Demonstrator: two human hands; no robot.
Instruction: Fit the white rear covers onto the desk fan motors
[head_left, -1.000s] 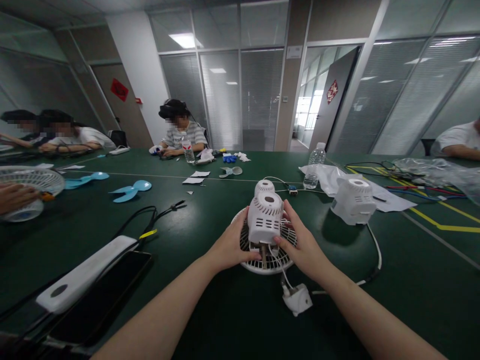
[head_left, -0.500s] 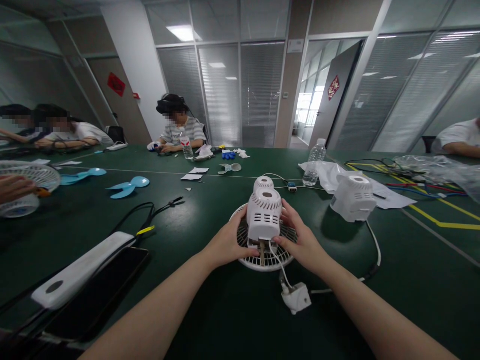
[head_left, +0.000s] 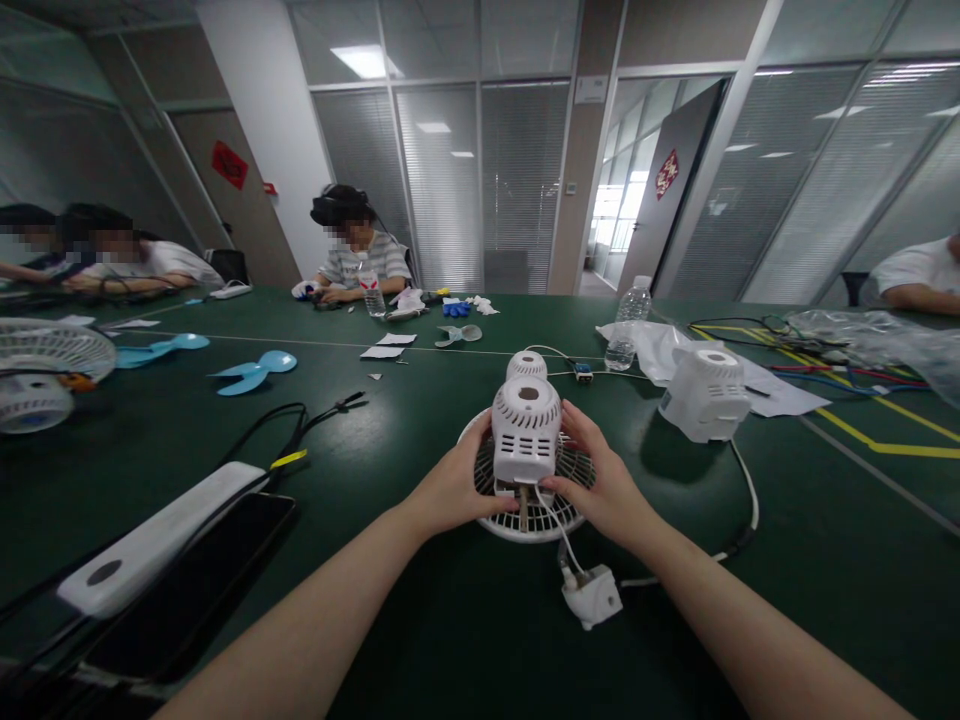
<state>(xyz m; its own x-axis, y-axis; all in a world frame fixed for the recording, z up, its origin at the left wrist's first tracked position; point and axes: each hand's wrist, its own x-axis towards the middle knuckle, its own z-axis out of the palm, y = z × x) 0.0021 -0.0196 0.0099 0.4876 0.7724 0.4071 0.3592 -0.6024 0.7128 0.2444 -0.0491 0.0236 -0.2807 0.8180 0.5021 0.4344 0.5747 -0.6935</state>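
From the head view I see the left hand and right hand, both half-curled, clasping a white motor housing between them. Below them lies a round fan grille; a second white housing stands well right of the right hand.

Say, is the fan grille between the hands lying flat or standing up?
Flat: the grille lies on the table, its rim spread beneath the white cover.
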